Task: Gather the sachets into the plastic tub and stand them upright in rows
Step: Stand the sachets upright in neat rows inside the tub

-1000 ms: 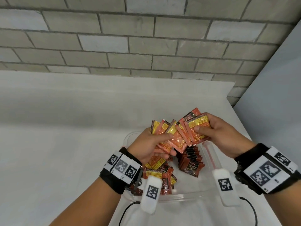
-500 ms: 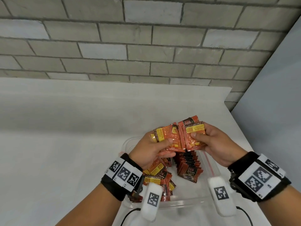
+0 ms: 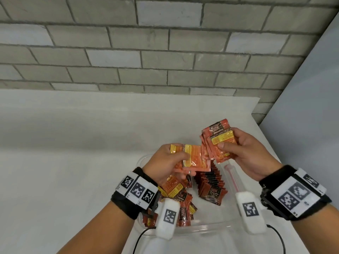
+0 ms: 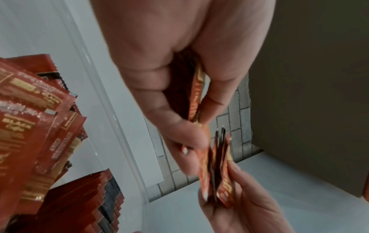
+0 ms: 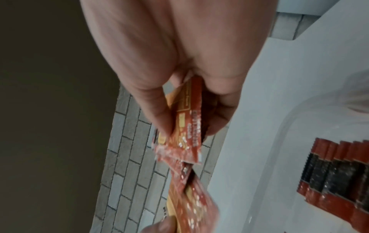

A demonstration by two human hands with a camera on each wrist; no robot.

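One row of sachets [image 3: 211,186] already stood upright in the plastic tub [image 3: 211,230], beside a loose heap [image 3: 176,195] not yet sorted. Above it, the left hand [image 3: 165,165] and right hand [image 3: 244,153] each pinched a fan of sachets.

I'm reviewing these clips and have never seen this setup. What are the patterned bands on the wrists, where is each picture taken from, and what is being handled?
No machine: a person works bare-handed. The patterned bands hold wrist cameras; a third camera sits on the head. The head view looks down at a white table with a clear plastic tub. Inside it stands a row of red sachets beside a loose pile. The left hand grips a few sachets; the right hand holds a small stack. The wrist views look along each hand's fingers at these.
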